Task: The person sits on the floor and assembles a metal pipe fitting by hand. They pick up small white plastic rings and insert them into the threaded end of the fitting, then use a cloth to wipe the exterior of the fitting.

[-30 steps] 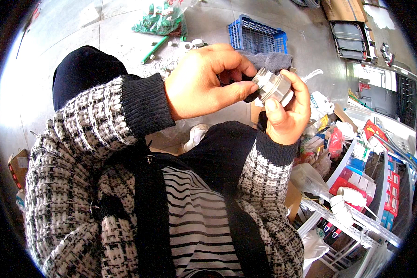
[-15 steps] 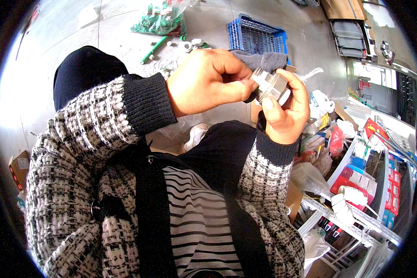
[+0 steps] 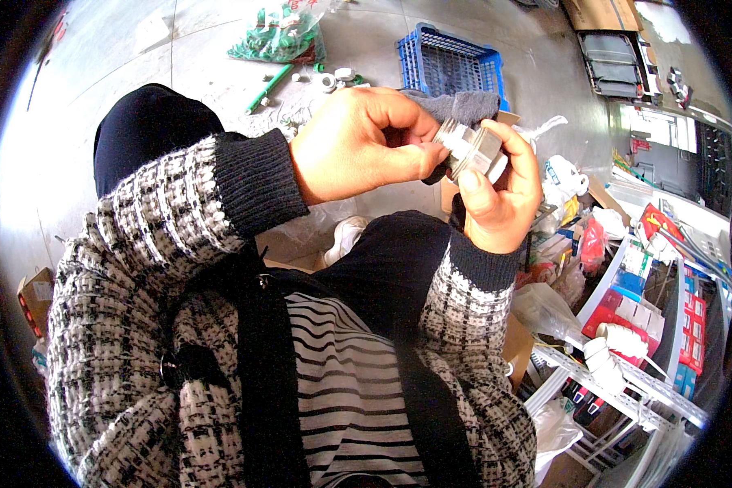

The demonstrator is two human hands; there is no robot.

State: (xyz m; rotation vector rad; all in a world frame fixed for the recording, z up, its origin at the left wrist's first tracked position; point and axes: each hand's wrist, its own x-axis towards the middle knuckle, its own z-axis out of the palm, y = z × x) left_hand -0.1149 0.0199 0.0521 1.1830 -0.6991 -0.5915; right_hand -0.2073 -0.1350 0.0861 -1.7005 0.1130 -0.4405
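In front of me I hold a pale, shiny threaded pipe fitting point(image 3: 474, 152) with a hex-shaped middle. My right hand point(image 3: 503, 191) grips its body between thumb and fingers. My left hand point(image 3: 364, 148) is closed, thumb and forefinger pinched at the fitting's threaded end; whether something thin is also between those fingertips I cannot tell. Just beyond the hands is a dark grey cloth point(image 3: 462, 106), partly hidden behind them.
A blue plastic crate point(image 3: 451, 63) stands on the floor ahead. Left of it lie a bag of green fittings point(image 3: 275, 39), a green pipe point(image 3: 269, 88) and loose white fittings point(image 3: 328, 81). To my right is a metal rack point(image 3: 602, 386) with boxes and bags.
The fitting has turned slightly in my fingers, and both hands have shifted a little to the left. The grip of each hand stays the same.
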